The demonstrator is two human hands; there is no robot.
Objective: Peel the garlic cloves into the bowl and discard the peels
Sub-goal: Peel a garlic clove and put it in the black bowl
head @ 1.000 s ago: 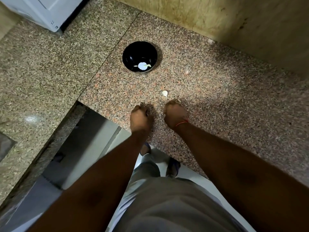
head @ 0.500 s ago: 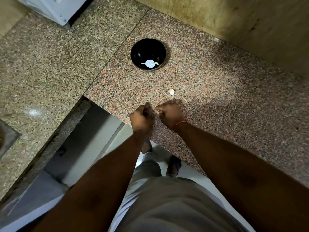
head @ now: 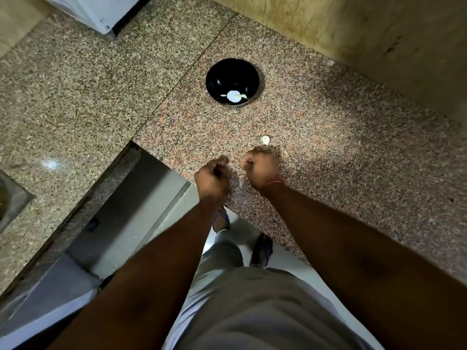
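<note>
You are holding your left hand (head: 211, 178) and right hand (head: 260, 168) close together over the stone counter (head: 353, 173). Both are curling into fists, but you cannot tell if anything is inside them. A small white garlic piece (head: 265, 139) is lying on the counter just past your right hand, not touching it. The black bowl (head: 232, 82) is sitting farther back, with pale bits inside. A red thread (head: 274, 183) is circling your right wrist.
</note>
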